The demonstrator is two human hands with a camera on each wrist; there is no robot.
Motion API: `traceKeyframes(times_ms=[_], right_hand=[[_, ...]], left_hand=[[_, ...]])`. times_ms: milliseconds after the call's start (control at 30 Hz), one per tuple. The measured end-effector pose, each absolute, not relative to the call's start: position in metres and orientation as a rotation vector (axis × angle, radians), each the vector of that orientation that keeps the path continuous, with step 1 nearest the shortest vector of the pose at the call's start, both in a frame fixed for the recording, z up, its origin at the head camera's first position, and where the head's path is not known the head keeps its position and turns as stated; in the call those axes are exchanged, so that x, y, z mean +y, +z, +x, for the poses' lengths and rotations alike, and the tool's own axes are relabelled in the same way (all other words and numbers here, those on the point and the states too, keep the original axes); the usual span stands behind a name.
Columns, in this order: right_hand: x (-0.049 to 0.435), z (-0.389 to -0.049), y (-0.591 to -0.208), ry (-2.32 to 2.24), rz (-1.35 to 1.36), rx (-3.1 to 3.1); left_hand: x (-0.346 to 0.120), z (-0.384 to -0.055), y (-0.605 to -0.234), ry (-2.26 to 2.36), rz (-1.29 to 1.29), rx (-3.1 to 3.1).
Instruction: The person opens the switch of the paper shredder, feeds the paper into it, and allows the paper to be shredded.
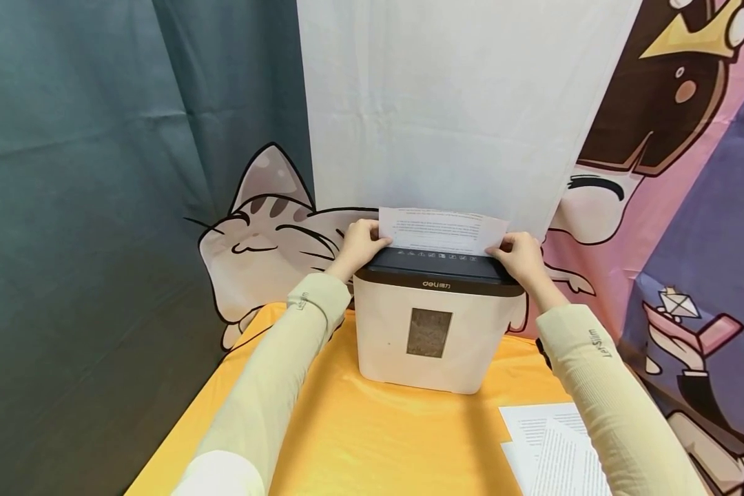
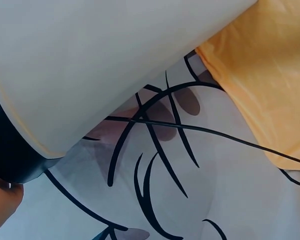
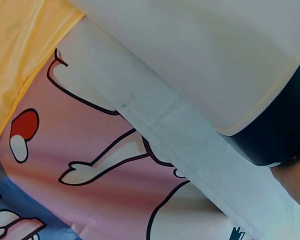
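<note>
A printed sheet of paper (image 1: 443, 231) stands at the top of a white paper shredder (image 1: 384, 331) with a dark lid, its lower edge at the slot. My left hand (image 1: 361, 242) pinches the sheet's left edge between thumb and fingers, close over the lid. On the opposite edge, my right hand (image 1: 521, 256) pinches the paper the same way. In the left wrist view only part of the left hand (image 2: 4, 205) shows beside the shredder's dark top. The right wrist view catches a bit of the right hand (image 3: 295, 180) at the lid's corner.
Several printed sheets (image 1: 548, 448) lie at the front right of the yellow tablecloth (image 1: 378, 441), partly under the right sleeve. A thin black cable (image 2: 215, 131) runs behind the shredder. Cartoon-printed curtains (image 1: 446, 103) hang close behind the table.
</note>
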State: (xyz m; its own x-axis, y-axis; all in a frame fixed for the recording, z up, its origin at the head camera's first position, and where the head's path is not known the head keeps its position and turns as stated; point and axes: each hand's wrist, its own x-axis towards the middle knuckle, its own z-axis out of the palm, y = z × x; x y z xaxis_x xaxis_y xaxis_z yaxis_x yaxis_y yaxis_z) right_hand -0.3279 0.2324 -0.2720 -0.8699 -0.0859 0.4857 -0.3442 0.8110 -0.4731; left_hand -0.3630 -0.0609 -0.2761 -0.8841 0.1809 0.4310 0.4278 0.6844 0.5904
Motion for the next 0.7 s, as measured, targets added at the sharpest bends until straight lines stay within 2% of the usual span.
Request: traceKeyframes(times_ms=[700], right_hand=[[0.2325,-0.3274,-0.2752,0.774,0.334,-2.532]], left_hand=[[-0.0623,-0.3614,-0.2797,-1.042,-0.484,-2.519]])
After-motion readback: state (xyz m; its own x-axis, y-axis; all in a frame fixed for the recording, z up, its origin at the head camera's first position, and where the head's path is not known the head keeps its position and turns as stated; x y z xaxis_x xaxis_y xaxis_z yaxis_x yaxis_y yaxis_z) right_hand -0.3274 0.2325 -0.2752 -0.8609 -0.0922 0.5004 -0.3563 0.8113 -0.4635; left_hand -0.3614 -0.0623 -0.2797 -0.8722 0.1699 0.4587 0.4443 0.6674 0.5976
